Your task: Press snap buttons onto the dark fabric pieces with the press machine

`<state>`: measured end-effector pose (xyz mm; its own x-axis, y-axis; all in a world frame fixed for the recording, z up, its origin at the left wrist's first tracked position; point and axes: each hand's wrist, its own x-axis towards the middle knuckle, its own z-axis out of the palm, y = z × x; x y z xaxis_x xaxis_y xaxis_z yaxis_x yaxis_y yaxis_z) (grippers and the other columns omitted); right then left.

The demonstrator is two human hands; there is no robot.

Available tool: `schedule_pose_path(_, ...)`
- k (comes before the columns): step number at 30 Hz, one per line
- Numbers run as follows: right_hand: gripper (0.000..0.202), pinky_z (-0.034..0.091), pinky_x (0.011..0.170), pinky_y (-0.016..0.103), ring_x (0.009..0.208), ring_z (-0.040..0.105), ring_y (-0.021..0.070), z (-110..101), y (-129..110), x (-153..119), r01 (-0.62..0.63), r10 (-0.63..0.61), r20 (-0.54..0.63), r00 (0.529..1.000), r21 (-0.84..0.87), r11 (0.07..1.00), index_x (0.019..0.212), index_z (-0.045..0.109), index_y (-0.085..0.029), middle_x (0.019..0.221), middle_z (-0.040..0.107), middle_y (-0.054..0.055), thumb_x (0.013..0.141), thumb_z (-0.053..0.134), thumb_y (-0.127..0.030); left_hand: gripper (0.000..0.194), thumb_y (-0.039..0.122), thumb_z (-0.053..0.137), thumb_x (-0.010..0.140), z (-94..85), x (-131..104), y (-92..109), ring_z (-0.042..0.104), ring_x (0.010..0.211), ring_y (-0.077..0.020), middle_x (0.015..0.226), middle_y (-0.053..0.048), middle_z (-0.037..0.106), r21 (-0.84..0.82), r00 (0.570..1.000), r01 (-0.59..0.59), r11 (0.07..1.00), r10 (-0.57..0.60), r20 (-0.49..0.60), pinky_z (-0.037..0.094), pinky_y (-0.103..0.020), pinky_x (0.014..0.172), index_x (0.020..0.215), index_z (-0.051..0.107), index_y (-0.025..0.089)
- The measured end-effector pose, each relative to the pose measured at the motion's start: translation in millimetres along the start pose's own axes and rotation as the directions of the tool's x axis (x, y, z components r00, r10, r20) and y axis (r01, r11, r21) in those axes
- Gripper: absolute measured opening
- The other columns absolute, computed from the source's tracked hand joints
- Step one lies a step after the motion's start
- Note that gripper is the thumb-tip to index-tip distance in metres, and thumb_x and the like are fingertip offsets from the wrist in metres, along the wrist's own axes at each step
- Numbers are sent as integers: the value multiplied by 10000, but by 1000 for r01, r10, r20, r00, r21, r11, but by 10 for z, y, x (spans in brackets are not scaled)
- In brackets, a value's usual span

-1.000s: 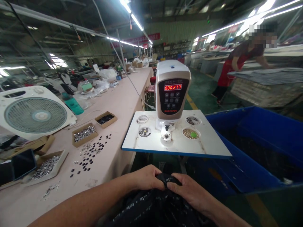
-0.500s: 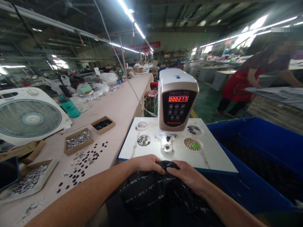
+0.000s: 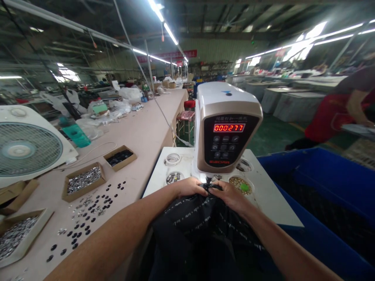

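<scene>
A black garment (image 3: 196, 218) with small white lettering hangs from both my hands toward my lap. Its upper edge lies at the working head of a white and bronze button-fastening machine (image 3: 227, 136), whose red display reads 000277. My left hand (image 3: 191, 188) is closed on the cloth, thumb pointing inward. Opposite it, my right hand (image 3: 230, 192) pinches the same edge, close to the machine's head. The lower die is hidden behind the fabric and fingers. Around the machine spreads a white tabletop (image 3: 275, 203) with round wells of metal parts.
Left, a pink-topped bench (image 3: 146, 132) bears a cardboard box of silver studs (image 3: 84, 181), a box of black pieces (image 3: 120, 158), loose black caps (image 3: 77, 235), a fan (image 3: 29, 144) and a teal bottle (image 3: 74, 132). Right stand a blue bin (image 3: 307, 164) and a person in a red apron (image 3: 328, 117).
Both my hands have moved forward with the garment, from the table's front edge to the machine's head. The view has come closer to the machine. The person at right appears farther right.
</scene>
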<state>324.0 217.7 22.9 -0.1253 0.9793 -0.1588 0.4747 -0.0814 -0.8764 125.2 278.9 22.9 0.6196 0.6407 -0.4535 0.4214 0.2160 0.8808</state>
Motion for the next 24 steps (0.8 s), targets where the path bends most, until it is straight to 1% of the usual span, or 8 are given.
schedule_pose_path(4,335,448,742,315,843,669,252,-22,0,105,-16,15,-27,1000,-59,998,930,728,-179,864,754,36,778,643,-464,168,272,730,621,-39,70,23,575,653,-169,673,3,641,36,999,16,999,-15,-37,447,-266,609,723,675,151)
schedule_pose_path(8,287,436,709,304,811,659,241,-11,16,182,1,-3,-34,999,-45,999,838,715,-187,813,744,25,768,632,-452,160,267,726,622,-69,106,61,576,678,-178,661,5,625,68,997,41,997,-37,-68,447,-275,639,712,675,147)
schedule_pose_path(12,289,440,706,296,819,657,239,8,52,248,19,-20,-51,999,-23,1000,832,716,-182,824,746,26,761,630,-449,160,275,739,612,-102,134,86,579,692,-185,669,3,631,93,994,68,993,-59,-92,447,-280,652,691,675,150)
schedule_pose_path(16,267,422,673,284,784,639,229,25,45,268,33,-36,-89,995,-35,999,801,711,-178,775,725,17,763,649,-434,163,289,742,609,-133,176,58,595,702,-202,681,-7,650,101,991,92,991,-81,-108,460,-293,663,681,684,155)
schedule_pose_path(20,236,395,633,276,730,609,210,34,14,260,48,-54,-110,992,-60,997,736,687,-182,697,681,-3,767,644,-412,192,303,755,601,-147,214,10,617,751,-222,725,-20,673,90,991,95,991,-86,-98,480,-299,692,702,694,152)
schedule_pose_path(24,224,388,630,276,742,598,211,39,26,278,62,-72,-127,989,-85,994,714,678,-180,701,673,0,757,643,-397,217,311,750,607,-147,218,-13,616,771,-218,763,-22,678,76,992,86,993,-78,-95,489,-301,717,738,694,146)
